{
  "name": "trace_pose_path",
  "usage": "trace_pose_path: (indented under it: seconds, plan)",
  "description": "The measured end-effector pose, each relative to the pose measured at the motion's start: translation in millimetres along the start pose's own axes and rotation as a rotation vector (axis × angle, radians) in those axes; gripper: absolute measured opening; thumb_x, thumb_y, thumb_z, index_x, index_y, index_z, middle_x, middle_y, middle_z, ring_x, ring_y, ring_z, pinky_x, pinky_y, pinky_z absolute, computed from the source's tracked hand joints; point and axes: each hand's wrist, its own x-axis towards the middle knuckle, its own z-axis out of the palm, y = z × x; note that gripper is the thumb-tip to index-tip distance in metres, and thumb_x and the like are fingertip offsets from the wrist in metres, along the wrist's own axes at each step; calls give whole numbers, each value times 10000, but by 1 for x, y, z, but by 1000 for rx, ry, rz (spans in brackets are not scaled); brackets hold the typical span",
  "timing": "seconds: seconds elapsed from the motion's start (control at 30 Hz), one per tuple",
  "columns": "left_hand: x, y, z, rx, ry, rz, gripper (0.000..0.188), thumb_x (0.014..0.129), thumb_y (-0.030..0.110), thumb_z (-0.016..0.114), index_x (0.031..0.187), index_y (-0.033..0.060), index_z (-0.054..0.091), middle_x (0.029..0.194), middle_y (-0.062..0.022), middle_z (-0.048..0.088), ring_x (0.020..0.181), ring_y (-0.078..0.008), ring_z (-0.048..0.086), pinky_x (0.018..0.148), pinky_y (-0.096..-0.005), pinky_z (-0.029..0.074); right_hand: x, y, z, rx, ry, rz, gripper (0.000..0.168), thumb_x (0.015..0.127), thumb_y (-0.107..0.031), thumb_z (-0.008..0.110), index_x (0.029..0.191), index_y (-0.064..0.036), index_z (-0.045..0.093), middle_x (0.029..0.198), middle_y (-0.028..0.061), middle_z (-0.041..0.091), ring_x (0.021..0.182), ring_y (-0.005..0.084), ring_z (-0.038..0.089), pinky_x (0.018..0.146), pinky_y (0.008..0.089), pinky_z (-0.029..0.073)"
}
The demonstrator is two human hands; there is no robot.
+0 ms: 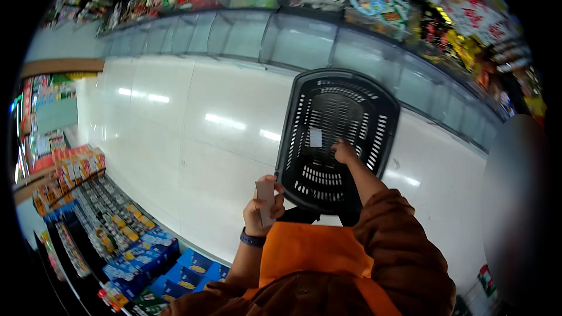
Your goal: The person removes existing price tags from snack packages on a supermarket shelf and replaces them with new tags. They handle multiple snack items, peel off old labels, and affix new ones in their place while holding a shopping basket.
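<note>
In my left hand is a flat, pale grey card or stack of cards, pinched upright between thumb and fingers. A dark watch band circles that wrist. My right hand reaches down into a black plastic shopping basket with slotted walls. Its fingers look slightly apart and nothing shows between them. Just left of those fingertips, a small white card or slip of paper lies in the basket, not touched by the hand. The basket is directly in front of me, over a pale tiled floor.
A long shelf with clear-fronted bins curves across the far side, with packaged snacks above. At lower left a display holds canned drinks and blue cartons. A blurred grey shape stands close at the right.
</note>
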Motion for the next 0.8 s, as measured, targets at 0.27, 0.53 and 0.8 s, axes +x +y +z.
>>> trace_pose_path:
  seconds: [0.27, 0.53, 0.8]
  plan:
    - [25, -88, -131, -15, 119, 133, 574, 654, 199, 530, 1188, 44, 389, 987, -117, 488, 510, -104, 357, 416, -202, 299, 192, 28, 103, -154, 222, -250, 375, 761, 21, 497, 1115, -59, 592, 1325, 32, 406, 1228, 266, 336, 1008, 386, 333]
    - [-27, -78, -50, -29, 112, 119, 560, 653, 165, 462, 1197, 56, 397, 994, -118, 530, 538, -111, 391, 418, -214, 308, -55, -38, -4, 41, 677, -655, 361, 755, -14, 571, 1110, 41, 540, 1188, 116, 479, 1134, 282, 423, 958, 359, 361]
    - [-82, -60, 129, -241, -153, -54, 553, 714, 230, 473, 1212, -10, 437, 1133, -181, 549, 927, -274, 575, 699, -357, 496, -414, -60, -130, 100, 1029, -952, 202, 744, 9, 624, 945, 2, 634, 1119, 24, 534, 1040, 241, 483, 793, 336, 436]
